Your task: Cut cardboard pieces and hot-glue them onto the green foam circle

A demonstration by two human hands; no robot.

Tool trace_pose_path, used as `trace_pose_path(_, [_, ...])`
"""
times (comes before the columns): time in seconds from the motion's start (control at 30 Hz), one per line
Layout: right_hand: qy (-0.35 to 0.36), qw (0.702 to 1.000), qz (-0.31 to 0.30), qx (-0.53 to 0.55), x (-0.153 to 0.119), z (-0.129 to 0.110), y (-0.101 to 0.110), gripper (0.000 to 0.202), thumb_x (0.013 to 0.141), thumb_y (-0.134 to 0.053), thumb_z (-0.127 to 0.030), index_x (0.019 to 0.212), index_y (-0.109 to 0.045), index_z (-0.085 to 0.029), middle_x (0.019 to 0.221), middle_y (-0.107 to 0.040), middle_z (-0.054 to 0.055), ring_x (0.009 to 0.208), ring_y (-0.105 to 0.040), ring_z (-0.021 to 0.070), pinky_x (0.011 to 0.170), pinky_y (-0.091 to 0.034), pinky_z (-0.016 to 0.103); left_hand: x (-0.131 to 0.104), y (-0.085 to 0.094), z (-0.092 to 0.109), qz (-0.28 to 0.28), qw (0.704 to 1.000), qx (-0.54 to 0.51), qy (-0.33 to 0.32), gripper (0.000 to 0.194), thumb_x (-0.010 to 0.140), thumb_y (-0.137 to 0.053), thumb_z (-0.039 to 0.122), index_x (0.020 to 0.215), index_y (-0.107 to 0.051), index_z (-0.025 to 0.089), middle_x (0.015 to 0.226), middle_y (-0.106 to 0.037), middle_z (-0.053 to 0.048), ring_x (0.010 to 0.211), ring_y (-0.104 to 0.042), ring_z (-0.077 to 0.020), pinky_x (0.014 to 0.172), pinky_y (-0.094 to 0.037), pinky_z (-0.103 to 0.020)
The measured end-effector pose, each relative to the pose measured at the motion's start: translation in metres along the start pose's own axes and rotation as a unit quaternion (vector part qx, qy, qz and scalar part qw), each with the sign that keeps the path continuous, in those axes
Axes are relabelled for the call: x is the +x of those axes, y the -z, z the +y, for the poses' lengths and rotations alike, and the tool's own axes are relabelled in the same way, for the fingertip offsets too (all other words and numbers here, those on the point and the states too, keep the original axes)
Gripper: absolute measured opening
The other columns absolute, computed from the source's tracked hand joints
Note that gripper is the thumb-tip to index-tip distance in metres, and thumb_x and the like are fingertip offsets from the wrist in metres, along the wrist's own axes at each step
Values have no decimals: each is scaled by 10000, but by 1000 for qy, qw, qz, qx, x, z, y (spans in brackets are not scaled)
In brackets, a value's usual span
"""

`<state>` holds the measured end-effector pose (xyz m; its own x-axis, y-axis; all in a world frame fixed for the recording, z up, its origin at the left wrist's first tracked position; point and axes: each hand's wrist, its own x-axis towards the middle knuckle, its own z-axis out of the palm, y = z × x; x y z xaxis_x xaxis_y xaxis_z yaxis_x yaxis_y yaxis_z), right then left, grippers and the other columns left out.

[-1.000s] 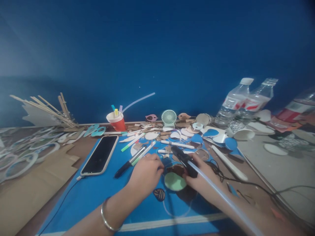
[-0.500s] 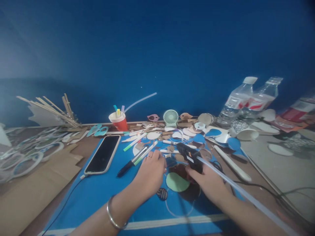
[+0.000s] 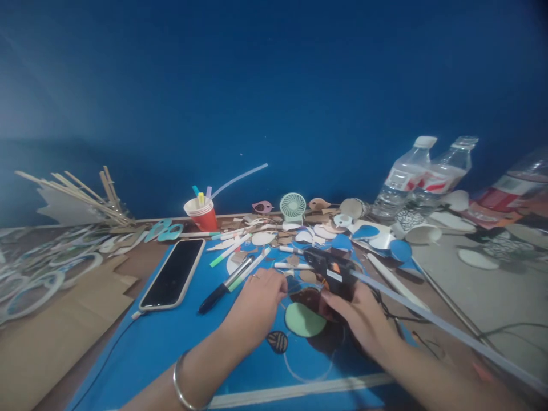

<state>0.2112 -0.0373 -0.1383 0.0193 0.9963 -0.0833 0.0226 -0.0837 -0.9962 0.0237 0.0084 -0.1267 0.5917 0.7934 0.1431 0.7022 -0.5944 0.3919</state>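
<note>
Black glue gun (image 3: 333,270), one, in right hand (image 3: 363,311); bird cutouts (image 3: 262,208), two.

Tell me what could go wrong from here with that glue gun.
If the glue gun is hot, which the picture cannot show, it might burn the left grip nearby. The long glue stick jutting from its back could knock or snag something if the right grip turns. The black cord near the right grip could also catch if brushed.
</note>
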Motion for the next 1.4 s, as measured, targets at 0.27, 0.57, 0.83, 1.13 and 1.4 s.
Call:
trace_pose_path(0.27, [-42, 972, -17, 232, -14, -14, -20, 206, 612, -704, -200, 765, -574, -155, 660, -584, -13, 544, -479, 97, 493, -371, 206, -15, 5, 28, 185, 956, -108, -201, 147, 795, -476, 66, 770, -520, 204, 806, -527, -16, 785, -450, -150, 704, -403, -273])
trace_pose_path(0.57, [-74, 960, -77, 259, -20, -16, -25, 148, 619, -693, -203, 606, -570, -122, 536, -522, -17, 507, -453, 90, 477, -332, 200, -17, 9, 26, 150, 957, -89, -233, 178, 792, -474, 55, 792, -541, 220, 819, -538, -26, 808, -470, -154, 743, -413, -280])
trace_pose_path(0.83, [-148, 925, -76, 341, -22, -10, -23, 183, 620, -672, -96, 748, -556, -157, 617, -548, -33, 523, -492, 73, 495, -373, 176, -17, 4, 20, 144, 953, -109, -244, 145, 802, -487, 88, 868, -530, 210, 834, -564, -35, 810, -499, -158, 768, -404, -304])
trace_pose_path(1.13, [-176, 917, -38, 356, -22, -7, -25, 202, 635, -676, -103, 761, -526, -156, 611, -560, -36, 516, -505, 62, 513, -402, 166, -15, 2, 21, 120, 961, -176, -178, 119, 789, -547, 150, 895, -564, 203, 869, -576, -48, 846, -505, -176, 776, -414, -320])
trace_pose_path(1.4, [-185, 920, -13, 345, -23, -9, -27, 162, 632, -680, -121, 711, -542, -151, 575, -558, -34, 516, -506, 64, 507, -406, 162, -13, 1, 26, 110, 957, -247, -108, 66, 780, -564, 177, 836, -589, 201, 816, -594, -38, 801, -536, -164, 713, -458, -302])
